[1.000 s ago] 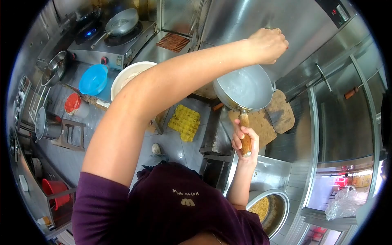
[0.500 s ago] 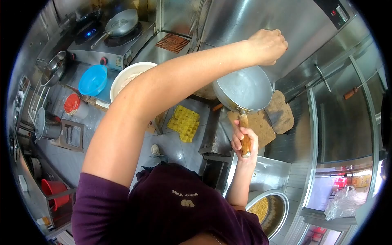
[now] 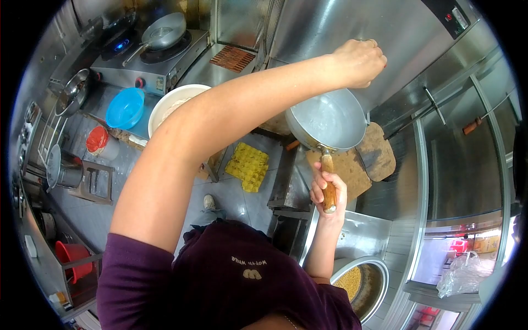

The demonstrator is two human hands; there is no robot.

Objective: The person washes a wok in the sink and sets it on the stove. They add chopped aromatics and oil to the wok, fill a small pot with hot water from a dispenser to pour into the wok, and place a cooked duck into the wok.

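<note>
My left hand point(image 3: 360, 63) is closed in a fist at the end of the outstretched arm, above the far rim of the saucepan. Its back faces me, so whatever the fingers may grip is hidden. My right hand point(image 3: 329, 190) is wrapped round the wooden handle point(image 3: 328, 165) of a grey metal saucepan point(image 3: 330, 118). The pan is held up, its inside facing me, with what looks like clear liquid in it. Behind it lie brown, worn boards point(image 3: 377, 151).
A metal basin point(image 3: 379, 275) with yellow grains stands by my right elbow. On the left are a stove point(image 3: 159, 69) with a wok point(image 3: 168, 30), a blue basin point(image 3: 125, 108) and a cream bowl point(image 3: 157, 113). A yellow egg tray point(image 3: 247, 166) lies on the floor.
The saucepan and my right hand have shifted very slightly to the left. My left hand stays in nearly the same place, still closed.
</note>
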